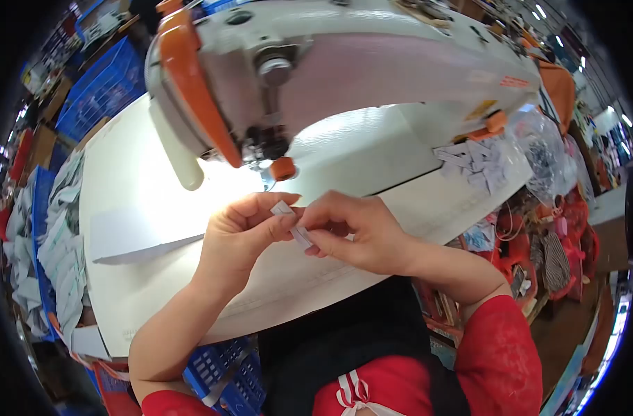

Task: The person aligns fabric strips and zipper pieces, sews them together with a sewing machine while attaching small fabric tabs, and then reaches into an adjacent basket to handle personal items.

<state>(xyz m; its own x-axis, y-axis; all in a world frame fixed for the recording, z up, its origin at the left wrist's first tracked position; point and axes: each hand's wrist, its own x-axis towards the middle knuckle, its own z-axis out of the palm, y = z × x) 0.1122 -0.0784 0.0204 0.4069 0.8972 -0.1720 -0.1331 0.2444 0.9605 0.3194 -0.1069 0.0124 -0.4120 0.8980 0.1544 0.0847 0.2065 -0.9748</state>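
Both my hands meet in front of the sewing machine, just short of its needle area. Between them is a small white label with faint dark marks. My left hand pinches one end of it between thumb and forefinger. The fingers of my right hand are closed on the other end. Whether it is one folded label or two pieces I cannot tell. The machine's lamp lights the white table brightly behind my left hand.
Small white labels lie in a pile under the machine's right end, beside a clear plastic bag. Pale cloth pieces fill a blue bin at the left. A blue crate stands behind it. Red baskets hold odds and ends at right.
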